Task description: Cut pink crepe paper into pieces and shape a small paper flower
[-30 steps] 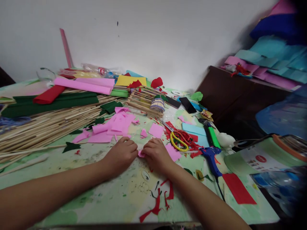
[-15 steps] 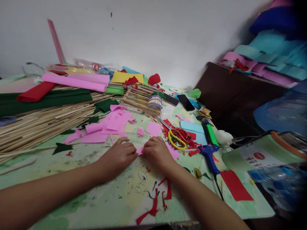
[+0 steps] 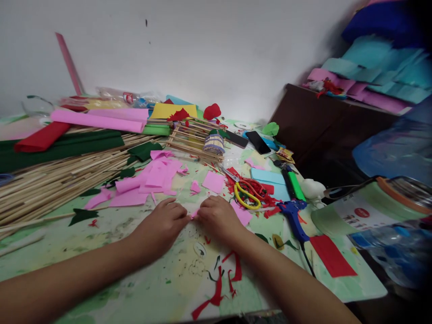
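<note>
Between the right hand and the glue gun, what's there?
In the head view: a pink sheet beside the right hand, then red scraps nearer the glue gun. The scissors' yellow handle lies just beyond that line.

Light dim and even where I work; wall (image 3: 216,58) palest low in the middle, shaded beside the stacked sheets (image 3: 367,58). Toward the right edge I get blur, darkening, a stretched jar (image 3: 374,207).

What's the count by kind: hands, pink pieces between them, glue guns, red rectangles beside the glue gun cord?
Left hand and right hand: 2
Pink piece between them: 1
Blue glue gun: 1
Red rectangle: 1
Total: 5
</note>
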The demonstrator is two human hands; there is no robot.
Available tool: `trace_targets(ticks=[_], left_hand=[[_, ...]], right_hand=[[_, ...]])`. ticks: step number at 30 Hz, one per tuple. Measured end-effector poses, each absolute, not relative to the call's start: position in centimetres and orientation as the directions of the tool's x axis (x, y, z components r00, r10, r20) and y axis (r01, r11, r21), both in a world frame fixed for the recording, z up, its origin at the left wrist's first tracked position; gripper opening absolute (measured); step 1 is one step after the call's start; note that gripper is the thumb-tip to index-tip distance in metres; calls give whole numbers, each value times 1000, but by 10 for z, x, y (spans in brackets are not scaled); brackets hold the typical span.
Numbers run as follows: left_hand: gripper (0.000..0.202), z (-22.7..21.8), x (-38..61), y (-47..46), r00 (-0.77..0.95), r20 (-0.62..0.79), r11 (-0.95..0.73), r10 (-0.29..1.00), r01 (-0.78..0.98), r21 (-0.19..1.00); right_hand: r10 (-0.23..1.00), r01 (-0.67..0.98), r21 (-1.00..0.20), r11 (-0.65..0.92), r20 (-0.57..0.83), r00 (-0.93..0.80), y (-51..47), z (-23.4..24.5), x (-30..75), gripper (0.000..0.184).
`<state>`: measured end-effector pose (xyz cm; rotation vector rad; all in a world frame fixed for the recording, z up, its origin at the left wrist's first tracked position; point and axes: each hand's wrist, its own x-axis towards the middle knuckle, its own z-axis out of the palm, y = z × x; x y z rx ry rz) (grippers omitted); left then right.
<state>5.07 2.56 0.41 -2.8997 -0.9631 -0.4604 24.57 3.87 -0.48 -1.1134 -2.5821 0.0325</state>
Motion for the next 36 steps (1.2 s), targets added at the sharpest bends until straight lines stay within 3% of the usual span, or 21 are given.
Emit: trace_targets(ticks=[10, 23, 36], left_hand=[[25, 4, 50, 25, 756, 268, -793, 597, 607, 56], [28, 8, 50, 23, 753, 273, -797, 599, 596, 104], [25, 4, 47, 24, 733, 348, -802, 585, 586, 113]], right_hand=[[830, 792, -252, 556, 220, -513, 31, 2, 242, 21], [839, 830, -149, 537, 188, -510, 32, 1, 239, 18], [838, 822, -161, 545, 137, -529, 33, 7, 237, 13]])
